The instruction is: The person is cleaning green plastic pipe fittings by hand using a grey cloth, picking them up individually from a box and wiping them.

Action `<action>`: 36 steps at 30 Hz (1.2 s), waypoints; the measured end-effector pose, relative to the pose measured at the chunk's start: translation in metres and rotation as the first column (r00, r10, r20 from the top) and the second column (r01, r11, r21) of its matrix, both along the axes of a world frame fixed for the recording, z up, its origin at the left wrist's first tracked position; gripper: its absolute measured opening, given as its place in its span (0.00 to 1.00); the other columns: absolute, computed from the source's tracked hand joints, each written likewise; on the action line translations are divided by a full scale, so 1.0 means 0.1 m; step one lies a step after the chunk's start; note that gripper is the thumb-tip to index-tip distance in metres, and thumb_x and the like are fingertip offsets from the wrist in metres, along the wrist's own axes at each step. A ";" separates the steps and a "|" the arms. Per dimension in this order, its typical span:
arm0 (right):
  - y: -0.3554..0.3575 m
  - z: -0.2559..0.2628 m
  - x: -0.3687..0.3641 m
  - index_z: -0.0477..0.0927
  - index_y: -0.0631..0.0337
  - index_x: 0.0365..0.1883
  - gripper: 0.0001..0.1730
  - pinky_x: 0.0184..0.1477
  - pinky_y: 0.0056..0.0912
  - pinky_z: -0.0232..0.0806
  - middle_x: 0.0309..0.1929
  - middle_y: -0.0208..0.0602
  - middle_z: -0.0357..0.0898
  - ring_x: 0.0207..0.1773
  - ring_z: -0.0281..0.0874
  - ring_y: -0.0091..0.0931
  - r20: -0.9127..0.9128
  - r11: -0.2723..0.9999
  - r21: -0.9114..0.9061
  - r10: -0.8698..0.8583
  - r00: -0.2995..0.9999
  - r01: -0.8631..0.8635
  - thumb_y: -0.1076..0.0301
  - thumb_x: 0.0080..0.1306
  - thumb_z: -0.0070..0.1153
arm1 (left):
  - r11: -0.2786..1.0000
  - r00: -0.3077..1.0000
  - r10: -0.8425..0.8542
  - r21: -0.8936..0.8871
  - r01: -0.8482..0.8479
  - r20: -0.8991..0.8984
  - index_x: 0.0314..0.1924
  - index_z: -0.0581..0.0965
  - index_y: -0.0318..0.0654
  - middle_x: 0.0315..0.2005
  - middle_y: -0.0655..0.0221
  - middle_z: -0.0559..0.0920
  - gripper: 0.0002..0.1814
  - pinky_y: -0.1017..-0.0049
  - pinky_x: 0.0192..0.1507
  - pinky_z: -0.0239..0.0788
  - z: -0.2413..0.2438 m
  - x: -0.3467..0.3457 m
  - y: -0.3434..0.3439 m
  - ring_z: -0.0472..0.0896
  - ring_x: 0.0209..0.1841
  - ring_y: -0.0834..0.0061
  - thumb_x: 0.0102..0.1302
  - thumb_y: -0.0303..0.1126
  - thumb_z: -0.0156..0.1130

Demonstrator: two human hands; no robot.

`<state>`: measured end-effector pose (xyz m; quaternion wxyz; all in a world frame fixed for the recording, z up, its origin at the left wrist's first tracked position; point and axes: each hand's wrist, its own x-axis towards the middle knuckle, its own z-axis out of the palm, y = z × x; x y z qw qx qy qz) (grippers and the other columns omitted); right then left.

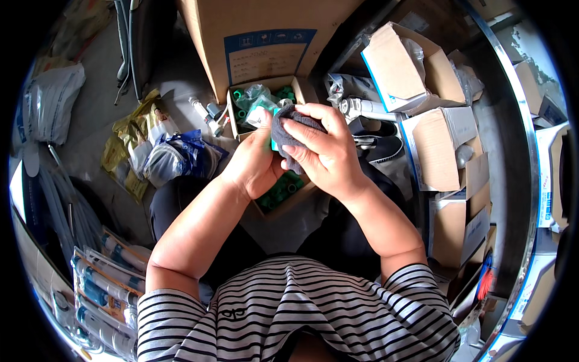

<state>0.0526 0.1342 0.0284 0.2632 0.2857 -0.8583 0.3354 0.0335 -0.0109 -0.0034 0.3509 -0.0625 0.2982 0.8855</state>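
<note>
A dark grey cloth (296, 131) is pressed by my right hand (323, 147) against a green piece (274, 141), probably a plastic pipe fitting. My left hand (258, 158) holds that green piece from the left, its thumb pointing up; most of the piece is hidden by the cloth and fingers. Just beyond the hands stands a cardboard box (231, 111) with green fittings (286, 94) and clear plastic bags (257, 96) in it. Below my hands, more green fittings (278, 192) lie in an open carton (289, 200), partly covered by my wrists.
A large cardboard box (271, 50) stands at the far side. Open cartons (434, 149) line the right, beside a black shoe (384, 147). On the floor at left lie a yellow plastic bag (122, 145), a blue and clear packet (181, 156) and a white fitting (206, 116). Packaged tubes (106, 294) stand lower left.
</note>
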 end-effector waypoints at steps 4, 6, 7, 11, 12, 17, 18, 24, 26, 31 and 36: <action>0.03 0.02 0.01 0.82 0.56 0.40 0.14 0.47 0.35 0.68 0.45 0.40 0.73 0.46 0.72 0.36 -0.019 0.995 0.089 -0.037 0.999 0.038 0.67 0.54 0.64 | 0.994 0.983 -0.101 0.023 0.106 -0.152 0.61 0.64 0.43 0.50 0.67 0.74 0.43 0.70 0.52 0.69 -0.01 0.00 -0.01 0.74 0.53 0.72 0.62 0.70 0.27; 0.03 0.00 -0.02 0.82 0.57 0.40 0.15 0.46 0.35 0.68 0.44 0.40 0.74 0.46 0.73 0.36 0.014 0.998 0.052 -0.036 0.999 0.035 0.67 0.54 0.64 | 0.994 0.991 -0.073 -0.084 0.064 -0.115 0.58 0.66 0.46 0.48 0.69 0.75 0.39 0.72 0.45 0.71 0.08 0.05 0.02 0.75 0.49 0.73 0.63 0.69 0.30; 0.04 0.00 -0.05 0.82 0.57 0.40 0.15 0.46 0.34 0.69 0.44 0.40 0.74 0.46 0.73 0.36 0.030 0.999 0.034 -0.035 0.999 0.034 0.67 0.54 0.64 | 0.989 0.996 -0.053 -0.142 0.043 -0.067 0.56 0.67 0.47 0.44 0.70 0.75 0.38 0.75 0.37 0.73 0.13 0.06 0.04 0.77 0.42 0.76 0.63 0.69 0.30; 0.23 -0.05 -0.23 0.79 0.68 0.41 0.13 0.43 0.28 0.69 0.38 0.41 0.77 0.40 0.77 0.32 0.053 0.973 0.011 -0.230 0.972 0.230 0.71 0.60 0.60 | 0.962 0.984 -0.172 0.209 0.176 -0.040 0.48 0.69 0.47 0.33 0.74 0.72 0.35 0.85 0.21 0.56 -0.16 -0.04 -0.04 0.66 0.24 0.84 0.61 0.70 0.35; 0.29 -0.07 -0.27 0.79 0.69 0.41 0.13 0.43 0.26 0.69 0.38 0.39 0.78 0.41 0.77 0.30 0.103 0.968 -0.068 -0.232 0.967 0.240 0.70 0.60 0.60 | 0.975 0.989 -0.145 0.176 0.138 0.030 0.47 0.69 0.47 0.31 0.74 0.72 0.35 0.85 0.21 0.53 -0.03 0.00 -0.01 0.63 0.23 0.85 0.61 0.70 0.36; 0.23 0.19 -0.03 0.79 0.67 0.41 0.14 0.46 0.30 0.67 0.42 0.41 0.76 0.42 0.75 0.33 -0.060 0.992 -0.107 -0.076 0.995 0.069 0.75 0.56 0.61 | 0.978 0.994 -0.100 0.189 0.089 0.047 0.45 0.71 0.46 0.26 0.73 0.72 0.36 0.86 0.22 0.53 0.02 0.02 0.01 0.63 0.22 0.84 0.58 0.71 0.39; 0.14 0.24 0.04 0.79 0.65 0.40 0.15 0.45 0.31 0.67 0.42 0.40 0.76 0.41 0.75 0.33 -0.080 0.999 0.032 -0.007 0.997 0.010 0.73 0.54 0.62 | 0.935 0.990 -0.142 0.327 0.135 -0.004 0.48 0.72 0.45 0.30 0.71 0.75 0.35 0.84 0.24 0.57 -0.10 -0.01 -0.02 0.67 0.25 0.83 0.61 0.68 0.39; 0.05 0.10 -0.10 0.80 0.61 0.38 0.12 0.39 0.33 0.70 0.37 0.38 0.76 0.37 0.75 0.35 -0.096 0.990 0.103 -0.092 0.991 0.101 0.70 0.54 0.62 | 0.992 0.997 -0.079 0.104 0.077 0.017 0.40 0.73 0.47 0.28 0.74 0.76 0.26 0.80 0.28 0.63 -0.05 -0.04 0.03 0.73 0.25 0.81 0.66 0.62 0.44; 0.17 0.02 -0.22 0.80 0.62 0.38 0.10 0.38 0.34 0.71 0.33 0.40 0.77 0.36 0.76 0.36 -0.086 0.973 0.046 -0.220 0.972 0.224 0.69 0.58 0.59 | 0.988 0.994 -0.107 0.110 0.108 -0.013 0.41 0.73 0.46 0.28 0.74 0.76 0.27 0.81 0.29 0.63 -0.03 -0.02 0.00 0.72 0.25 0.80 0.65 0.62 0.44; 0.36 0.16 -0.18 0.79 0.68 0.40 0.12 0.42 0.30 0.70 0.37 0.42 0.78 0.38 0.78 0.33 -0.127 0.960 -0.040 -0.281 0.951 0.278 0.74 0.57 0.61 | 0.999 0.999 -0.022 0.030 0.022 -0.025 0.48 0.73 0.44 0.39 0.68 0.80 0.28 0.78 0.33 0.66 0.00 0.01 0.04 0.76 0.35 0.78 0.67 0.61 0.43; -0.10 0.20 0.12 0.81 0.59 0.39 0.15 0.38 0.31 0.71 0.38 0.36 0.77 0.37 0.75 0.33 -0.140 0.970 0.228 -0.054 0.989 0.085 0.70 0.51 0.63 | 0.999 1.000 0.023 0.049 -0.024 0.020 0.48 0.73 0.41 0.43 0.65 0.78 0.25 0.69 0.50 0.70 -0.02 0.04 0.08 0.77 0.46 0.72 0.70 0.55 0.41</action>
